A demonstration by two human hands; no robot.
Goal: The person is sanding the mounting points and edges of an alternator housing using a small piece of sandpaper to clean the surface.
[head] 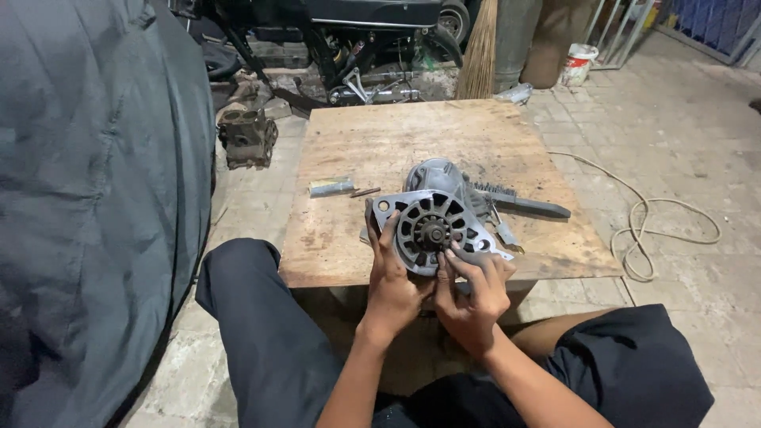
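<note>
A grey cast-metal alternator [438, 215] rested on the near edge of a low plywood table [349, 143]. The left hand [390, 285] gripped its slotted end plate; the right hand [474, 295] pinched its lower rim. It looked heavy, rigid, best held by the housing.

— Where does the motor housing [434, 218] sit?
— On the wooden board [380, 143], at its near edge, right of the middle. The left hand [390, 284] grips its left side, the right hand [473, 295] its lower right.
— And behind it?
— A brush [519, 201] lies just behind, toward the right edge. A small flat piece [331, 187] and a thin pin [365, 192] lie left of the housing.
— Off the board?
— An engine block [247, 137] on the floor by the far left corner; a cord [658, 222] beyond the right edge.
</note>
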